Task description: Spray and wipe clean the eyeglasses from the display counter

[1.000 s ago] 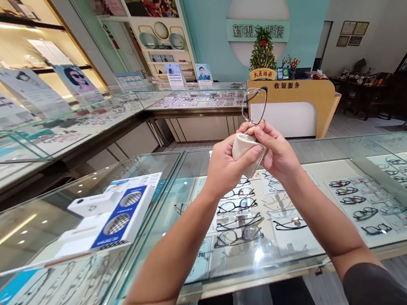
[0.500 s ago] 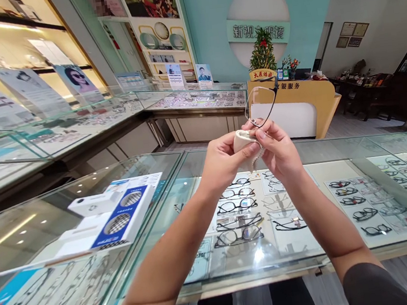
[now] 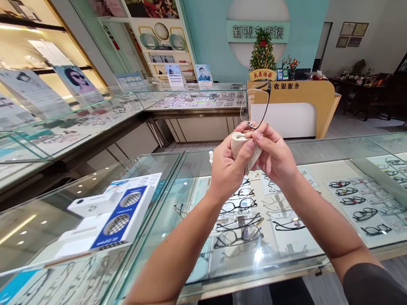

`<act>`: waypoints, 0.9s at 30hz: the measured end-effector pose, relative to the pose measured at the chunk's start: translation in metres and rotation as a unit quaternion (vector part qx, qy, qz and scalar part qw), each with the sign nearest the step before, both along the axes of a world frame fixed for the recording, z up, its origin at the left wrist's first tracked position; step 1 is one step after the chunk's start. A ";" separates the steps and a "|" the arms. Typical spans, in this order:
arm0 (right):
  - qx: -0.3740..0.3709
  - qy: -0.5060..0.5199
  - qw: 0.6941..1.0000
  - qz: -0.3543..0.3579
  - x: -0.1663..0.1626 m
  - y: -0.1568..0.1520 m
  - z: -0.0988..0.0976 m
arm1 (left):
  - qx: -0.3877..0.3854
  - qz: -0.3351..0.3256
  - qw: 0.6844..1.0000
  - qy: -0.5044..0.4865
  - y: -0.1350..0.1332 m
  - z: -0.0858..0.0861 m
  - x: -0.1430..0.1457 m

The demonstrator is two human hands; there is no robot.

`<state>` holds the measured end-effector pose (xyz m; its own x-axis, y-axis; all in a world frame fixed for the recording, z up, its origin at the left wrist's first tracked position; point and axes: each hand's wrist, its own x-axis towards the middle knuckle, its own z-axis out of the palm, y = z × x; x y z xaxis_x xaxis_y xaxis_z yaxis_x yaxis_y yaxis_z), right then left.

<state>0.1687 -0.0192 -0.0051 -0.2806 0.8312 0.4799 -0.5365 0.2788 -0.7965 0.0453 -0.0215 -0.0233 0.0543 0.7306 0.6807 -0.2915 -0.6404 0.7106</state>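
Both hands are raised above the glass display counter (image 3: 329, 149). My left hand (image 3: 229, 161) is closed around a beige cleaning cloth (image 3: 240, 143), pinched between thumb and fingers. My right hand (image 3: 274, 153) is closed on a pair of thin dark-rimmed glasses (image 3: 257, 104), whose one visible lens sticks up above the fingers. The cloth wraps the lower part of the glasses between the two hands, so the other lens and the temples are hidden.
Under the counter glass lie several rows of spectacle frames (image 3: 237, 220). A blue-and-white box (image 3: 123, 221) and a white box (image 3: 93, 204) sit on the left case. More glass cases run along the left, and a yellow cashier desk (image 3: 294, 104) with a small tree stands behind.
The glasses' lens has tilted and shifted slightly left and up while both hands rose a little and worked the cloth on the frame. Grips unchanged.
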 end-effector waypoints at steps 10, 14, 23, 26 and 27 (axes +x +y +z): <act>-0.032 0.003 0.999 -0.024 0.000 0.002 0.000 | -0.008 0.023 0.999 0.049 0.003 -0.001 -0.003; -0.022 0.031 0.998 -0.048 0.005 0.008 0.002 | -0.014 -0.053 0.991 0.120 0.008 0.008 -0.016; -0.055 0.044 0.996 -0.047 0.003 0.003 0.003 | -0.006 -0.031 0.996 0.078 0.003 0.003 -0.005; -0.070 0.028 0.997 -0.030 -0.001 0.000 0.001 | -0.017 0.020 0.999 0.024 0.001 -0.001 0.003; -0.074 0.024 0.997 -0.024 -0.002 0.000 0.001 | -0.020 0.032 0.999 0.010 0.000 -0.002 0.005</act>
